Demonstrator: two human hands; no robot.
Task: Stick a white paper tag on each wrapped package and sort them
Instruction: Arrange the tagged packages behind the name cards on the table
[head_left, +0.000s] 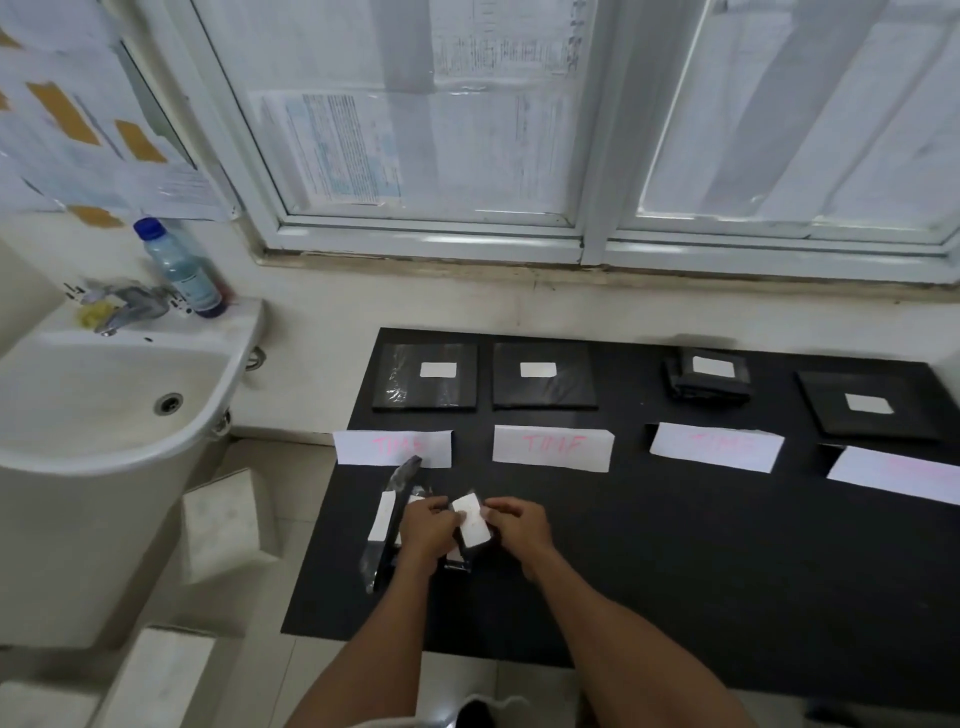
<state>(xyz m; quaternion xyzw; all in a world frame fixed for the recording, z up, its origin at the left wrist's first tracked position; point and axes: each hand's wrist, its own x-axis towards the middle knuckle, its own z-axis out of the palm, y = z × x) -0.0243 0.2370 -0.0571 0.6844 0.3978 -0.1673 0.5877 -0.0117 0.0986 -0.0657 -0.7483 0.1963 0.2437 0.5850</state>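
A white paper tag (471, 522) is held between both hands over a small black wrapped package (460, 560) on the black mat (675, 571). My left hand (426, 530) pinches the tag's left edge and my right hand (519, 527) pinches its right edge. Most of the package is hidden under the hands. Along the back of the mat lie several black wrapped packages with white tags, such as the far-left one (425, 378), its neighbour (543, 375) and a smaller one (707, 379). White label strips with pink writing (551, 448) lie in front of them.
A strip of white tags in a plastic wrapper (387, 519) lies left of my hands. A white sink (104, 415) with a tap and a blue-capped bottle (179, 267) stands at the left. White blocks (223, 525) sit on the floor. A window is behind the mat.
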